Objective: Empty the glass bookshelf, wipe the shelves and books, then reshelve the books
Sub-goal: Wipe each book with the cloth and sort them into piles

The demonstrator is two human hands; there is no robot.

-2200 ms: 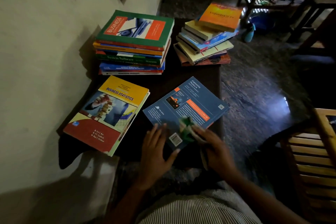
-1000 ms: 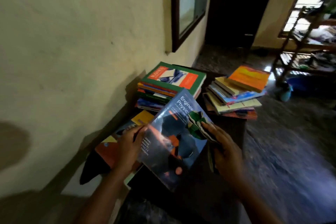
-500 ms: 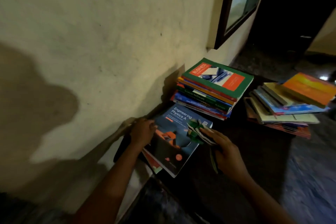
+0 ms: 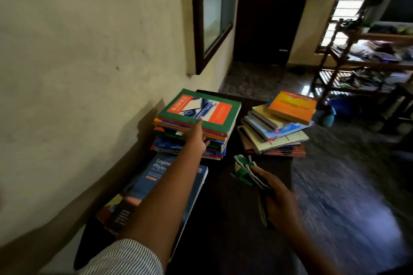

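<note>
My left hand (image 4: 196, 138) reaches forward to the tall stack topped by a green Business book (image 4: 201, 109). Its index finger lies straight on that book's near edge and its thumb rests against the spines below. The blue Engineering Physics book (image 4: 156, 176) lies flat by the wall under my left forearm, on top of another book. My right hand (image 4: 277, 198) holds a green and white cloth (image 4: 242, 169) above the dark table (image 4: 223, 219), to the right of the blue book. A second, fanned stack topped by an orange book (image 4: 291, 107) stands at the table's far right.
The glass-fronted bookshelf (image 4: 214, 6) is set into the wall above the stacks. A dark door (image 4: 268, 18) stands beyond the table. A wooden rack (image 4: 357, 69) with clutter stands at the right, with a blue tub (image 4: 342, 105) on the floor beside it.
The blue book was turned over and laid on the book by the wall. My left hand let go of it and moved forward to the green-topped stack. My right hand drew the cloth off to the right.
</note>
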